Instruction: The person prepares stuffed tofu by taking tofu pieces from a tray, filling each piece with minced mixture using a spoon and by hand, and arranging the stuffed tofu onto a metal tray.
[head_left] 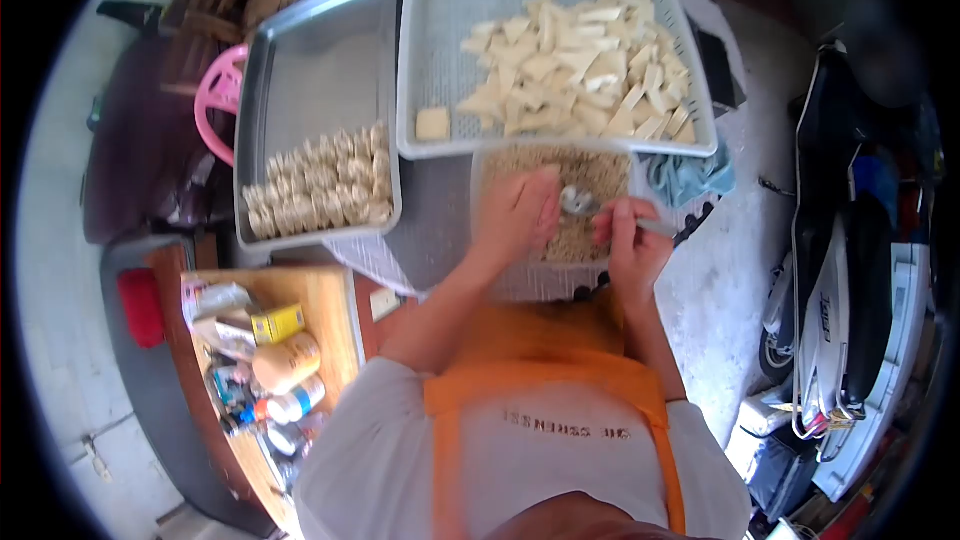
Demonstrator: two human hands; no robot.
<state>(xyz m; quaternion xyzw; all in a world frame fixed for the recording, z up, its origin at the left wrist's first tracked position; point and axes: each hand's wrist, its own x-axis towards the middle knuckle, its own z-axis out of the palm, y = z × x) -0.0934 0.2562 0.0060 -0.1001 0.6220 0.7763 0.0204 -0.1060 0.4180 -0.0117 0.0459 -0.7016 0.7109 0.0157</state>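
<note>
While the left hand (515, 210), fingers curled, and the right hand (637, 240), closed round what looks like a spoon (577, 201), stand apart over a tub (478, 178) of crumbly filling (605, 170), the step in hand reads as filling; whether the left holds anything, cannot tell. Beyond the hands: wrappers (590, 70), one heap, in a pale basket (408, 60); to their left, folded pieces (325, 180), in rows, metal tray (320, 80). Next move, by judgement: filling pressed onto a wrapper, edges then gathered.
</note>
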